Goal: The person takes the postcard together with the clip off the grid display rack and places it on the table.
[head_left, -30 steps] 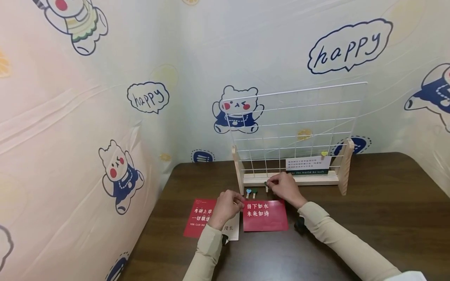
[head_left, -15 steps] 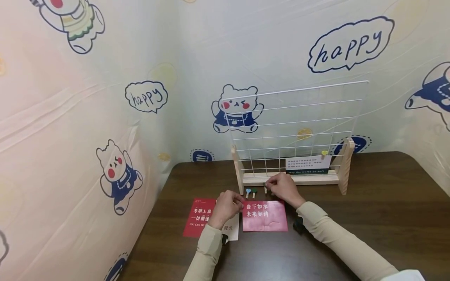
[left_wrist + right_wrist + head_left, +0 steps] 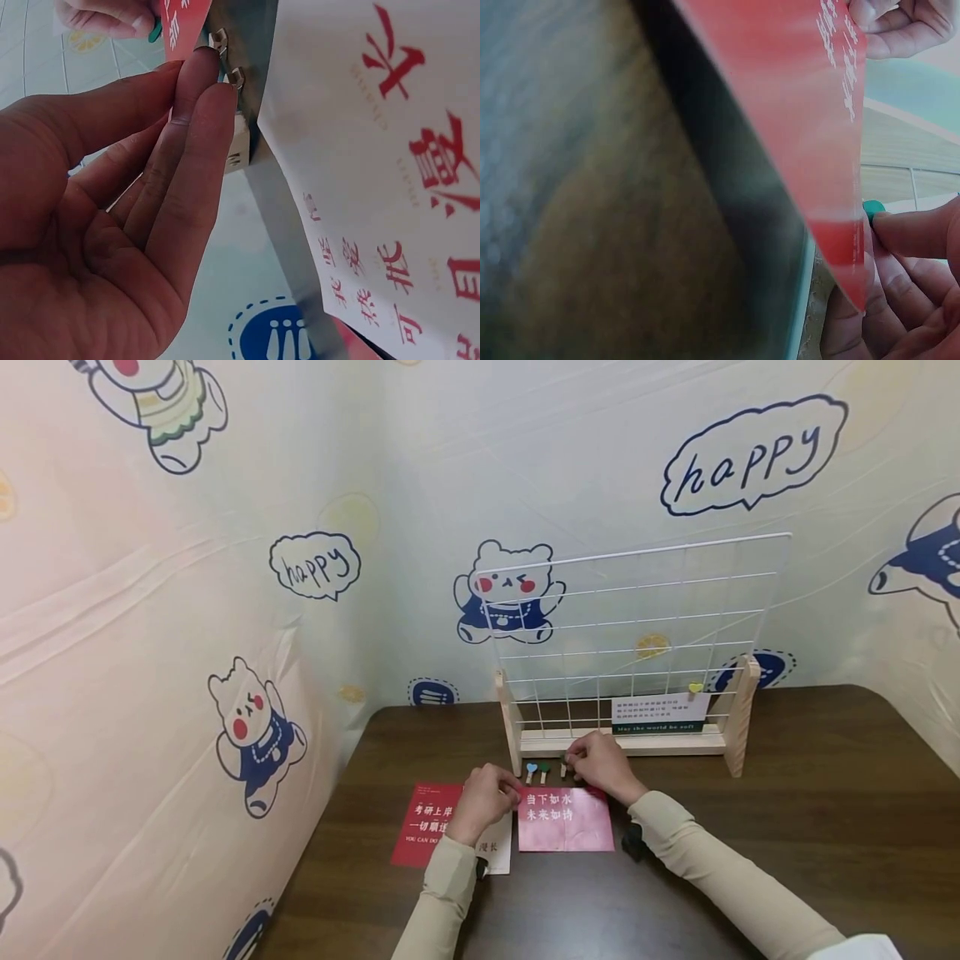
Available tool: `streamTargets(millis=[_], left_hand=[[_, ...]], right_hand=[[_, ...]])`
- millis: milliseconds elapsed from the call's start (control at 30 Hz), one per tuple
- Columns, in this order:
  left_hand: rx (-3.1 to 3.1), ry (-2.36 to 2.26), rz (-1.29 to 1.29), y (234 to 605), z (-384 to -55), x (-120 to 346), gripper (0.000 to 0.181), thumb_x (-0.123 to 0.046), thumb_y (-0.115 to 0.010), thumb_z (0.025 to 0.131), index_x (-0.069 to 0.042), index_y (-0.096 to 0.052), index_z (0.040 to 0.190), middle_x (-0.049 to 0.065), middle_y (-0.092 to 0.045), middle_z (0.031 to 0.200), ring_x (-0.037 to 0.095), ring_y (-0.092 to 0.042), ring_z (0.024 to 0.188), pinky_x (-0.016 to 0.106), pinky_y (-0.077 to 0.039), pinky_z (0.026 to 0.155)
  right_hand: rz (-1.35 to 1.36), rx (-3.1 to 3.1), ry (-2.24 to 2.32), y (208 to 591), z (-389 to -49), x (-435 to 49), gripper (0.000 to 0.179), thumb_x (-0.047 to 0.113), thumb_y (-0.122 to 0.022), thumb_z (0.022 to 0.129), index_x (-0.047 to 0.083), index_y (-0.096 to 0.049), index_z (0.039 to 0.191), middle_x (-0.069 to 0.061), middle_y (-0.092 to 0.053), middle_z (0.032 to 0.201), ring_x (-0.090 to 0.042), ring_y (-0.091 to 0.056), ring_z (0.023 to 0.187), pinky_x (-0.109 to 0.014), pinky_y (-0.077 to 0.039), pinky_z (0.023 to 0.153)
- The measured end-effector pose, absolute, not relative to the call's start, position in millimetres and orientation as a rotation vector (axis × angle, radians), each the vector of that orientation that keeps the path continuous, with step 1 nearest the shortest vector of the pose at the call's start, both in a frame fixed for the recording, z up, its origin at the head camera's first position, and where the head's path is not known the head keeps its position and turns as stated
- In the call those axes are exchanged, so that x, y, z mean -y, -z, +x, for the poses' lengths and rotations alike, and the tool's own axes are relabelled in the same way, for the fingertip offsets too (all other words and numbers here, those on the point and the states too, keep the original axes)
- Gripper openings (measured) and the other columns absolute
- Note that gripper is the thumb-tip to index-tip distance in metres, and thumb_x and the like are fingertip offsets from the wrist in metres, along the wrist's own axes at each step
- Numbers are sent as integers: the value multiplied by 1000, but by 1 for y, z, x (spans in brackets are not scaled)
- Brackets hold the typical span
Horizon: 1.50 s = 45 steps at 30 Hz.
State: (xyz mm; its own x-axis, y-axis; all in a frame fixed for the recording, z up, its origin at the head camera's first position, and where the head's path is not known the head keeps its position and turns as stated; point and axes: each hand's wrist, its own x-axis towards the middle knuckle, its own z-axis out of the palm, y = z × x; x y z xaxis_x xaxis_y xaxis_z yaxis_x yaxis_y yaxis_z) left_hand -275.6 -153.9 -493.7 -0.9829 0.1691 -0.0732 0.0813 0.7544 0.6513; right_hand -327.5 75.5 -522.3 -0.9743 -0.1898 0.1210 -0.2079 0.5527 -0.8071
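Note:
My left hand pinches the left edge of a red card with white lettering, thumb against fingertips. The card is held up off the table, its face catching light. Near the card's top right, my right hand pinches a small wooden clip. Its green head sits under the thumb in the right wrist view, with the card's corner beside the fingers. Whether the clip bites the card is hidden. A blue heart clip and a green-headed clip lie between the hands.
Behind the hands stands a white wire grid in a wooden base. A white-and-green card hangs on it from a yellow heart clip. Another red card and a white card lie at left on the table.
The right hand has shifted slightly left with the clip. The held red card's face has turned paler and pinker with glare. The left hand stays in place.

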Motion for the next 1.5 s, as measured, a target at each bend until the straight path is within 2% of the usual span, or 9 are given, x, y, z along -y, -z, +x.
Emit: streamTargets(millis=[333,600,767,900,1500], left_hand=[[-2860,-1010,214,501,-280,153,8,-4,-79,89,-5,-81,97,5,-73,78,12,-58,63,25,-47,55],[-2822,-1048,144,503,-280,151,14,-6,-80,89,-6,-79,103,6,-72,82,15,-60,66,27,-49,59],[-2829,-1074,154,504,-281,151,10,-4,-79,88,-6,-75,98,5,-71,76,13,-60,62,26,-47,56],[-2823,-1112,148,505,-282,151,15,-2,-80,87,-6,-71,99,5,-70,73,13,-62,60,26,-47,55],[-2848,-1083,157,509,-285,149,13,-2,-78,88,-7,-69,94,3,-69,71,10,-62,58,25,-44,53]], right_hand=[[339,2804,-1370,524,-331,-74,12,6,-70,93,3,-81,90,-5,-77,71,-12,-69,53,-25,-51,54],[355,2856,-1361,521,-331,-71,12,4,-69,93,0,-80,89,-8,-76,69,-16,-71,52,-25,-52,51],[376,2892,-1315,524,-336,-69,14,5,-67,93,2,-80,87,-4,-75,65,-9,-67,49,-24,-53,50],[379,2903,-1306,525,-339,-68,14,6,-68,93,4,-80,87,-2,-73,61,-6,-66,48,-23,-52,50],[410,2953,-1373,525,-339,-68,13,8,-69,96,0,-80,96,-4,-72,62,-11,-66,48,-27,-54,50]])
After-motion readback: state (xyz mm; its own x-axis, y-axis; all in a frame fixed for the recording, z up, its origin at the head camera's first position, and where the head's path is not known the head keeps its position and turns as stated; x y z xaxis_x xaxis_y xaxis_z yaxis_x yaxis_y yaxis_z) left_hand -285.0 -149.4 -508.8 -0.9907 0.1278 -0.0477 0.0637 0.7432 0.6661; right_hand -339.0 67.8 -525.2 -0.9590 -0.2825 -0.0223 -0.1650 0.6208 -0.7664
